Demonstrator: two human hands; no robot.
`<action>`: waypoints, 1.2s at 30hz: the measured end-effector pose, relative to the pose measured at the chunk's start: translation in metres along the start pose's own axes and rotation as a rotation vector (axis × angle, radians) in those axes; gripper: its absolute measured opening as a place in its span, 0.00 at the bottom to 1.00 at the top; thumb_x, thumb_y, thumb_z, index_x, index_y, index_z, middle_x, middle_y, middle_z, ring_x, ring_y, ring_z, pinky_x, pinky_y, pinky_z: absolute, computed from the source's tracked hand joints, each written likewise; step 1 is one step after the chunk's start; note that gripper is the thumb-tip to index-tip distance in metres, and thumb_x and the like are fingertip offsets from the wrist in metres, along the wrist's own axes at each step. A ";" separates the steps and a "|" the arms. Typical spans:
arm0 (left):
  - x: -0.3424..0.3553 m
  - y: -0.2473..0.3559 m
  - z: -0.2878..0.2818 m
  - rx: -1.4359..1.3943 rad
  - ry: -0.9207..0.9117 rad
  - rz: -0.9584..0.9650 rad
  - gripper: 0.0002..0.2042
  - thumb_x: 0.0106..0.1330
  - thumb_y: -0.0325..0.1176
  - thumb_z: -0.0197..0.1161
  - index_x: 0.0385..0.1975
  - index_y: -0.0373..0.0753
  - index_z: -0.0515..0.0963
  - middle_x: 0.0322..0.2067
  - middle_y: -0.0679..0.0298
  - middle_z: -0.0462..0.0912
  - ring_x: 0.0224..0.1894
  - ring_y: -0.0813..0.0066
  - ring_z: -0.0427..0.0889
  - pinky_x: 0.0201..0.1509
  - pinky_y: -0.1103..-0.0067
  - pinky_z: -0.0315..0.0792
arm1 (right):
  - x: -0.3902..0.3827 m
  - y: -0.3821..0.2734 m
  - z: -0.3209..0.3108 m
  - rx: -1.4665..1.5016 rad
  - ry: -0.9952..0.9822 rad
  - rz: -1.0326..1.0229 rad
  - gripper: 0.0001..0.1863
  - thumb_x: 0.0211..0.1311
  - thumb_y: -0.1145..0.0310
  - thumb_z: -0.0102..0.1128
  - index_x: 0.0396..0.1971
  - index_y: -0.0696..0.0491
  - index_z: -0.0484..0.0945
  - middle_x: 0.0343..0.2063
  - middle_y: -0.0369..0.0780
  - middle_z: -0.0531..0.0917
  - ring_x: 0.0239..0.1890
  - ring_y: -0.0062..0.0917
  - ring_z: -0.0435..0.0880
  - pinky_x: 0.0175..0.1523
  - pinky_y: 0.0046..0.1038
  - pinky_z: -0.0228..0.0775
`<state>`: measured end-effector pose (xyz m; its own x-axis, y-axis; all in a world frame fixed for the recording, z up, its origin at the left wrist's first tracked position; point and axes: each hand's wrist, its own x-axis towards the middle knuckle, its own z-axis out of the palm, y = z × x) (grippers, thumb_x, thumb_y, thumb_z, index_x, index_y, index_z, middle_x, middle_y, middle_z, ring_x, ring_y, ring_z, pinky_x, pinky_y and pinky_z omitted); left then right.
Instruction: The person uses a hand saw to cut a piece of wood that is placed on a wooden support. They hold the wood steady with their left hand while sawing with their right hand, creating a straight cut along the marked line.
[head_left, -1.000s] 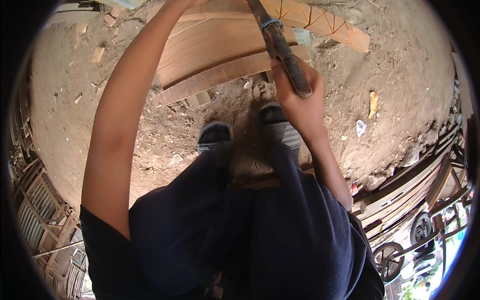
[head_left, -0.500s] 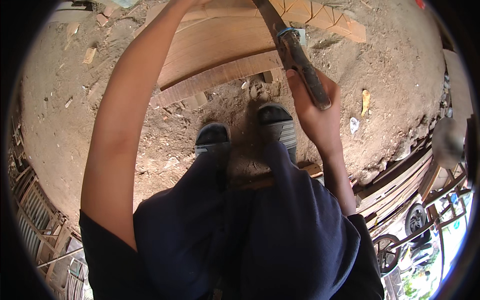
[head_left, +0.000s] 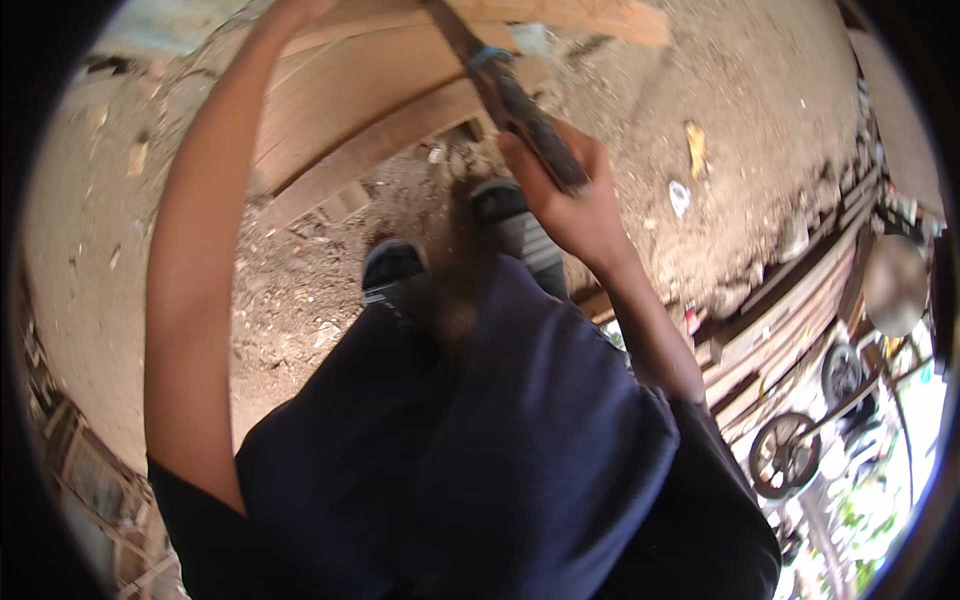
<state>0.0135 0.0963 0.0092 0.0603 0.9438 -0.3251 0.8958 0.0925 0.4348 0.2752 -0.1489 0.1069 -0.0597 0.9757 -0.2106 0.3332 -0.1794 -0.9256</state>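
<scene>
From the head view, straight to the right hand [head_left: 575, 200]: its fingers are wrapped firmly round the dark, rough-skinned grip of a long hand tool [head_left: 512, 100], the thumb laid along the side. A bright blue band [head_left: 490, 57] is wound round the shaft, and the far end is cut off by the upper edge; the head cannot be seen.

Up at the top left, the left hand [head_left: 303, 10] is blurred and partly cropped, so how far its fingers are spread, or what is held, cannot be told. It is placed just beside the woodwork.

And what woodwork! A broad, smooth, tan board [head_left: 350, 100] is crossed in view by the tool, though whether contact is made cannot be told. Its near side is edged by a thick, reddish-brown plank [head_left: 390, 135], and a stubby wooden block [head_left: 345, 203] is seen below that. Farther off, a paler timber strip [head_left: 610, 20] is stretched to the right.

All around, crumbly brown soil [head_left: 290, 340] is flecked with pale chips. Dark slide sandals [head_left: 395, 268] are planted there, grey-ribbed on the right foot. Over on the right, a yellowish scrap [head_left: 696, 150] and crumpled, whitish plastic [head_left: 679, 198] are scattered, with long planks [head_left: 780, 335] stacked beyond, near spoked wheels [head_left: 785, 455].
</scene>
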 end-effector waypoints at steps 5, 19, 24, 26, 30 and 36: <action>0.014 -0.024 0.002 0.178 0.264 0.048 0.28 0.63 0.55 0.51 0.48 0.34 0.78 0.47 0.46 0.80 0.50 0.47 0.79 0.53 0.64 0.72 | 0.013 0.009 -0.024 0.087 -0.065 -0.031 0.10 0.62 0.66 0.58 0.29 0.58 0.79 0.17 0.35 0.77 0.21 0.17 0.78 0.27 0.24 0.70; -0.236 0.141 0.003 -0.478 -0.954 0.497 0.08 0.66 0.33 0.61 0.38 0.38 0.84 0.34 0.64 0.85 0.34 0.77 0.82 0.37 0.80 0.75 | 0.011 0.046 -0.030 0.155 0.002 -0.031 0.14 0.63 0.61 0.62 0.28 0.59 0.79 0.15 0.32 0.71 0.21 0.13 0.67 0.27 0.24 0.61; -0.266 0.188 0.030 -0.424 -1.277 0.728 0.13 0.63 0.38 0.65 0.40 0.34 0.83 0.30 0.59 0.82 0.31 0.69 0.81 0.35 0.74 0.74 | 0.013 0.040 -0.031 0.146 -0.040 -0.060 0.16 0.63 0.62 0.61 0.24 0.60 0.77 0.14 0.31 0.69 0.21 0.13 0.64 0.25 0.24 0.58; -0.260 0.194 0.035 -0.383 -1.335 0.778 0.14 0.62 0.41 0.64 0.37 0.34 0.83 0.29 0.57 0.82 0.30 0.65 0.80 0.35 0.71 0.73 | 0.012 0.043 -0.026 0.158 -0.039 -0.070 0.16 0.64 0.62 0.61 0.24 0.59 0.77 0.14 0.31 0.68 0.21 0.13 0.63 0.25 0.24 0.58; -0.256 0.208 0.027 -0.279 -1.346 0.780 0.12 0.60 0.37 0.63 0.30 0.33 0.83 0.26 0.55 0.82 0.32 0.63 0.82 0.37 0.70 0.74 | 0.010 0.039 -0.023 0.173 -0.044 -0.045 0.15 0.64 0.62 0.61 0.26 0.59 0.77 0.14 0.31 0.68 0.21 0.13 0.63 0.25 0.24 0.57; -0.267 0.192 0.030 -0.219 -0.755 0.767 0.14 0.64 0.38 0.58 0.21 0.35 0.80 0.19 0.51 0.80 0.26 0.52 0.81 0.34 0.64 0.74 | 0.008 0.036 -0.023 0.183 -0.022 -0.020 0.13 0.63 0.63 0.61 0.29 0.59 0.79 0.15 0.31 0.69 0.21 0.13 0.64 0.26 0.23 0.57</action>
<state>0.1832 -0.1475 0.1542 0.8887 0.3445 -0.3027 0.4123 -0.3111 0.8563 0.3079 -0.1446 0.0794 -0.0857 0.9768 -0.1964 0.1555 -0.1816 -0.9710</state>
